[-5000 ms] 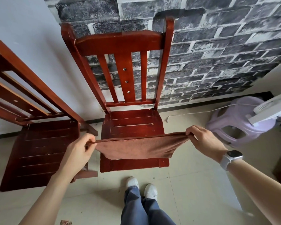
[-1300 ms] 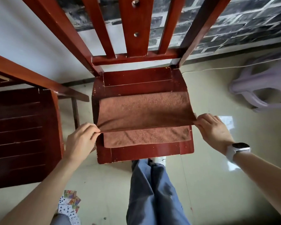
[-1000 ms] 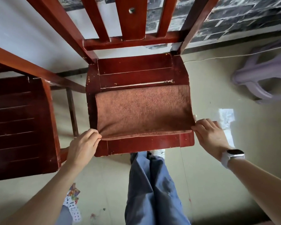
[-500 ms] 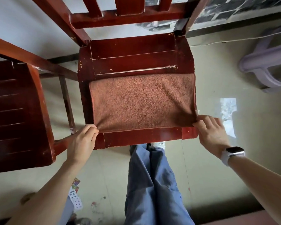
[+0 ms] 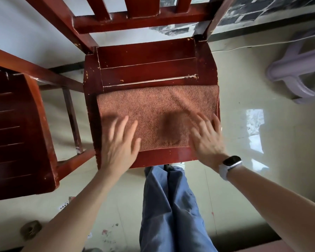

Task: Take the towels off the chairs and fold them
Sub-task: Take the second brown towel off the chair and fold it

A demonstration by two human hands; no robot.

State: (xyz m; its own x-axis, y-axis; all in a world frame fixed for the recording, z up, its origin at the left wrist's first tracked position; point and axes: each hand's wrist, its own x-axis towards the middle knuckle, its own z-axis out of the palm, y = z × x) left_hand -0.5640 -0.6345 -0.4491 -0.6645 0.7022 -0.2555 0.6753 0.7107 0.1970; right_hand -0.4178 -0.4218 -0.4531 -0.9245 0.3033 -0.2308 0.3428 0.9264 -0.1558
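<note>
Towel [image 5: 158, 113], brown, folded into a rectangle, lies flat on the front part of the seat of the red wooden chair [image 5: 147, 66]. Left hand [image 5: 119, 144] and right hand [image 5: 205, 137], both blurred, fingers straight and spread, are over its near edge; contact cannot be told. Second chair [image 5: 16, 133] stands just beside, left. Lilac plastic stool [image 5: 296, 70] on floor, right.

The towel [image 5: 153, 110] is rust-brown terry cloth, matt and nubby. The chair seat [image 5: 147, 64] under it is red-brown lacquered wood, glossy, with chipped finish along edges and slat joints. At the right of the frame, the floor [image 5: 244, 91] is pale glossy tile and the stool [image 5: 295, 70] smooth lilac plastic.
</note>
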